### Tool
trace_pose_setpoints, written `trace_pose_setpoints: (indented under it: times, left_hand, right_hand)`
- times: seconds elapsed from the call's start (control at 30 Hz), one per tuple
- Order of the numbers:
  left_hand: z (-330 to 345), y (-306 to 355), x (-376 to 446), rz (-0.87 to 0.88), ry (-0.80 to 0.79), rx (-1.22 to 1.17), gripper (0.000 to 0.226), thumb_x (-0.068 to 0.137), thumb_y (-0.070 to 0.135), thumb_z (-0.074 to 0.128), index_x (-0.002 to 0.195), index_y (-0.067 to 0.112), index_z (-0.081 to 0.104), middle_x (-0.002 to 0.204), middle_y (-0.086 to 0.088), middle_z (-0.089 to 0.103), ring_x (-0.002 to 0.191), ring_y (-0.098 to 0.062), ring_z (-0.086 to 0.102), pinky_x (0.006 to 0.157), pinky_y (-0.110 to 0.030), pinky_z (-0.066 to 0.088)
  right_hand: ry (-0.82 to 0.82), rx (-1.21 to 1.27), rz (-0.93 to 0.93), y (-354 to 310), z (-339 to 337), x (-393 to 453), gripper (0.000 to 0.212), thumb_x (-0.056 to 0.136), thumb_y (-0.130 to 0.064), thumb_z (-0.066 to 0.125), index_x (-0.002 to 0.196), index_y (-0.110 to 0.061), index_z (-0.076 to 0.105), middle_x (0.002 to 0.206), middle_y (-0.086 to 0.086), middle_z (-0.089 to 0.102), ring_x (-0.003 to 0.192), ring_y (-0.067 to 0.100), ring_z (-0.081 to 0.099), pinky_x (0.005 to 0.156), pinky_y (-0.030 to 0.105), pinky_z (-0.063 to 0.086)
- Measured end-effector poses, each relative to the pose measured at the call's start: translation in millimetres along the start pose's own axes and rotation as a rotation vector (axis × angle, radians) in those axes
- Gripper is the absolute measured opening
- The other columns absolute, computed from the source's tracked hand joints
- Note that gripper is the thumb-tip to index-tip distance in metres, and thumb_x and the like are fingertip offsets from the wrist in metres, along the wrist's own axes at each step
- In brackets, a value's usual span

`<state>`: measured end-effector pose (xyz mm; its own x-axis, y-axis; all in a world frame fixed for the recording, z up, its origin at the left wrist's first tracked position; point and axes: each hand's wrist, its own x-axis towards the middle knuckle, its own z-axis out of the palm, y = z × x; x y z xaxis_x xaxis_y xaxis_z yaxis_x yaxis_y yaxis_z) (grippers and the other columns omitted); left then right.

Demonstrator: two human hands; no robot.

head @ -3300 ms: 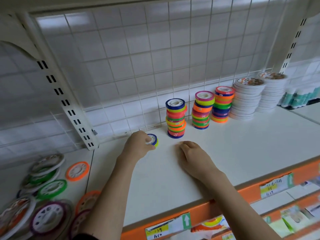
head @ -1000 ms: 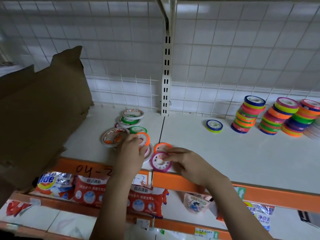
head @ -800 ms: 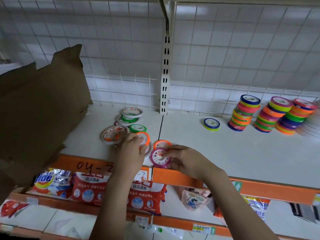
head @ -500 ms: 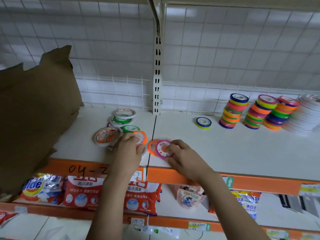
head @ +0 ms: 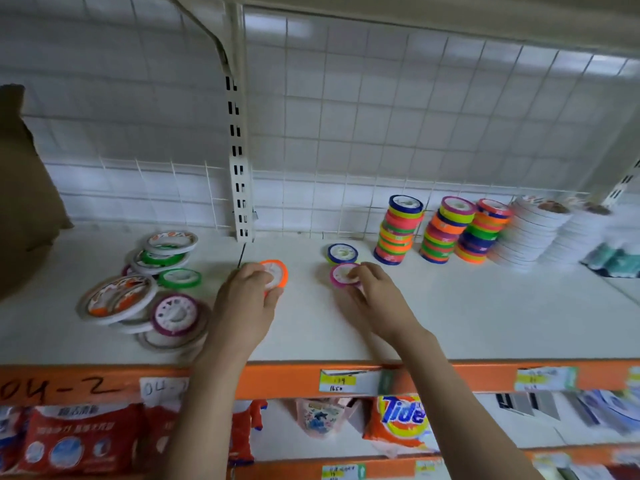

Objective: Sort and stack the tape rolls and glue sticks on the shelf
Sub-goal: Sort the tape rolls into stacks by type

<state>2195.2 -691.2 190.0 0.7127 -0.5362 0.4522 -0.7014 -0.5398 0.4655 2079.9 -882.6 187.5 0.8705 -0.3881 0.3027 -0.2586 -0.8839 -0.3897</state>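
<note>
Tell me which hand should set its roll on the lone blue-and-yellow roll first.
Right. The right hand holds the pink roll right beside the blue-and-yellow roll; the left hand, holding the orange roll, is farther off.

Both hands (head: 247,292) apparently in grip.

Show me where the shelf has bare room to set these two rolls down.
Bare white shelf lies in front of the three colourful tape stacks, from the right hand rightward. A smaller patch sits between the left hand and the single blue-and-yellow tape roll. The loose pile of flat tape rolls on the left is crowded.
</note>
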Motion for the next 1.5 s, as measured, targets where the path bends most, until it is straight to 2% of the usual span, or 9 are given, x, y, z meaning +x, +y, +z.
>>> trace_pose_setpoints:
  times: [0.27, 0.4, 0.77, 0.9, 1.0, 1.13, 1.23, 1.33, 1.5]
  left_hand:
    - [2.8, -1.1, 5.0, -0.005, 0.048, 0.074, 0.019, 0.075, 0.008, 0.074, 0.091, -0.001, 0.071, 0.101, -0.015, 0.065, 0.091, -0.036, 0.062, 0.084, -0.044, 0.052]
    - [-0.3, -7.4, 6.4, -0.042, 0.051, 0.093, 0.026, 0.072, 0.019, 0.062, 0.085, -0.002, 0.07, 0.094, -0.018, 0.066, 0.084, -0.038, 0.063, 0.079, -0.046, 0.054]
    - [22.6, 7.6, 29.2, -0.005, 0.025, 0.096, 0.021, 0.078, 0.011, 0.069, 0.092, -0.003, 0.069, 0.103, -0.018, 0.065, 0.092, -0.038, 0.062, 0.084, -0.046, 0.052]
    - [45.1, 32.9, 60.8, 0.111, -0.057, 0.091, 0.024, 0.085, 0.017, 0.064, 0.1, -0.001, 0.068, 0.111, -0.014, 0.061, 0.099, -0.034, 0.057, 0.087, -0.04, 0.048]
    - [66.2, 54.5, 85.2, 0.208, -0.147, 0.11, 0.026, 0.09, 0.022, 0.058, 0.107, 0.005, 0.066, 0.117, -0.01, 0.057, 0.108, -0.03, 0.051, 0.091, -0.036, 0.041]
    - [83.6, 73.1, 108.7, 0.253, -0.27, 0.222, 0.031, 0.094, 0.027, 0.047, 0.118, 0.012, 0.059, 0.122, -0.006, 0.051, 0.116, -0.024, 0.044, 0.094, -0.03, 0.034]
    - [86.8, 74.8, 116.4, 0.238, -0.307, 0.276, 0.029, 0.095, 0.027, 0.047, 0.117, 0.013, 0.059, 0.122, -0.006, 0.05, 0.115, -0.025, 0.044, 0.092, -0.032, 0.032]
    - [87.5, 72.6, 119.7, 0.223, -0.328, 0.299, 0.028, 0.094, 0.027, 0.048, 0.115, 0.012, 0.06, 0.12, -0.007, 0.051, 0.114, -0.026, 0.046, 0.09, -0.032, 0.033]
    - [92.5, 76.3, 120.5, 0.214, -0.403, 0.276, 0.03, 0.095, 0.027, 0.046, 0.113, 0.007, 0.06, 0.118, -0.01, 0.052, 0.113, -0.028, 0.047, 0.09, -0.033, 0.037]
  right_hand:
    - [-0.038, -0.026, 0.058, 17.7, -3.9, 62.7, 0.029, 0.094, -0.013, 0.048, 0.119, 0.0, 0.052, 0.128, 0.019, 0.048, 0.111, 0.035, 0.05, 0.091, 0.034, 0.041]
    - [-0.096, -0.051, 0.073, 22.5, 4.5, 78.4, 0.029, 0.095, -0.014, 0.045, 0.122, -0.002, 0.05, 0.132, 0.017, 0.045, 0.113, 0.034, 0.049, 0.09, 0.033, 0.04]
    - [-0.106, 0.019, 0.081, 38.1, 5.8, 64.1, 0.054, 0.091, -0.027, 0.051, 0.139, -0.006, 0.036, 0.139, 0.015, 0.039, 0.128, 0.032, 0.037, 0.101, 0.038, 0.038]
    - [-0.161, -0.099, 0.094, 53.4, 0.9, 40.3, 0.053, 0.086, -0.04, 0.028, 0.117, -0.006, 0.055, 0.118, 0.012, 0.054, 0.113, 0.031, 0.046, 0.087, 0.034, 0.041]
    - [-0.158, -0.171, 0.141, 61.6, -4.0, 16.0, 0.039, 0.096, -0.028, 0.038, 0.127, -0.008, 0.049, 0.13, 0.008, 0.05, 0.122, 0.025, 0.042, 0.101, 0.027, 0.03]
    - [-0.109, -0.151, 0.146, 66.2, -0.7, -2.2, 0.046, 0.099, -0.031, 0.035, 0.139, -0.008, 0.04, 0.145, 0.006, 0.04, 0.134, 0.022, 0.033, 0.11, 0.025, 0.022]
    - [-0.072, -0.119, 0.169, 62.5, 1.5, -5.4, 0.043, 0.094, -0.028, 0.041, 0.124, 0.0, 0.055, 0.13, 0.015, 0.055, 0.121, 0.032, 0.05, 0.104, 0.034, 0.037]
    - [-0.054, -0.093, 0.207, 60.2, 2.7, -6.3, 0.044, 0.085, -0.031, 0.04, 0.097, 0.0, 0.069, 0.099, 0.014, 0.069, 0.091, 0.033, 0.066, 0.08, 0.041, 0.055]
    - [-0.031, -0.107, 0.187, 60.4, 3.6, -7.9, 0.059, 0.086, -0.041, 0.026, 0.107, -0.002, 0.066, 0.112, 0.014, 0.066, 0.104, 0.033, 0.062, 0.094, 0.042, 0.049]
